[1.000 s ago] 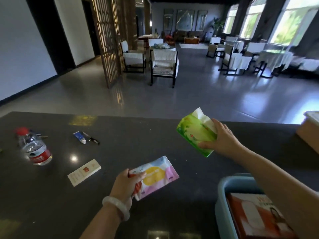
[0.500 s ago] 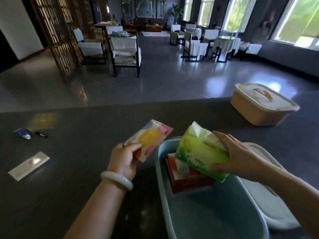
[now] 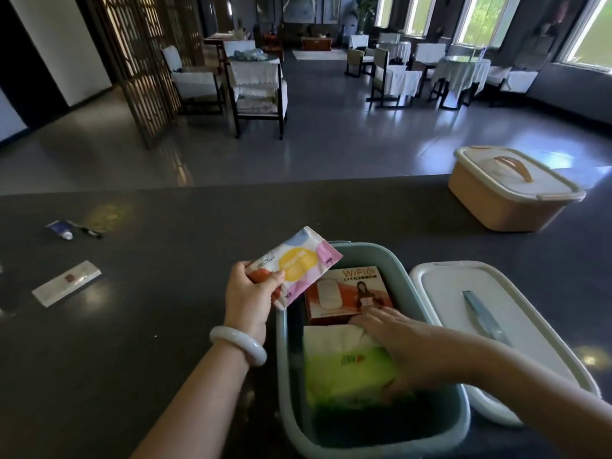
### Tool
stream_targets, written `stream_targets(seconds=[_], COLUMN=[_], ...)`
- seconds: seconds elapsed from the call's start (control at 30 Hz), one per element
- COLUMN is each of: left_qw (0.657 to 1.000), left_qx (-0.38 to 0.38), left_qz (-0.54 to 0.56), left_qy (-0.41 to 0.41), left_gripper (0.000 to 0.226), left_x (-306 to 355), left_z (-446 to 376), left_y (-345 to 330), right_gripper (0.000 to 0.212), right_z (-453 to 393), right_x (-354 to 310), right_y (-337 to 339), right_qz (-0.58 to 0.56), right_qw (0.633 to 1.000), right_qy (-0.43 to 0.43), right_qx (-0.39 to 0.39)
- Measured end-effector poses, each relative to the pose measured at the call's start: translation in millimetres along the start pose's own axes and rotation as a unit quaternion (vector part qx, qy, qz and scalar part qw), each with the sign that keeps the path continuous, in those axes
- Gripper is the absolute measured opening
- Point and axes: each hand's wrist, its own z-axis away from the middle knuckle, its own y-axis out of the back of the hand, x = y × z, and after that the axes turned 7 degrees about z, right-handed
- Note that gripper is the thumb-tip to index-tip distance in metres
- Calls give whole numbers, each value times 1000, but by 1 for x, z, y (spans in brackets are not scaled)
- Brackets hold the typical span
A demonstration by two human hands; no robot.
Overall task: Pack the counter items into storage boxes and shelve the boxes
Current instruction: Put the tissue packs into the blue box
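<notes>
Right hand (image 3: 402,351) on green tissue pack (image 3: 347,372) inside teal box (image 3: 397,263)

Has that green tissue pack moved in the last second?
Yes. The green tissue pack went from above the counter down into the blue-green box, beside the orange WiFi box, under the right hand.

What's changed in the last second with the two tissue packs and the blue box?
The right hand carried the green tissue pack from above the counter down into the blue storage box, where it now lies beside the WiFi router box, the hand still on it. Unchanged: the left hand still grips the pastel tissue pack, now held at the box's rim.
</notes>
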Motion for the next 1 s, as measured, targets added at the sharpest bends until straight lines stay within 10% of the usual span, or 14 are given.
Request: stream_targets(seconds=[0.5,0.67,1.0], left_qw=[999,999,999], left_qx=[35,43,38], left_qz=[5,3,-13], left_qy=[-9,-11,0], left_gripper=[35,40,47], left_x=[-10,-12,-8], left_z=[-2,-3,-1], left_y=[-3,-3,-3], right_gripper=[120,86,91], right_z=[-12,-1,-45], right_x=[5,-3,-19], right_y=[-27,-11,-28], right_qz=[148,92,199], right_qw=[988,982,944], right_qy=[13,107,260], right_qx=[45,123,-30])
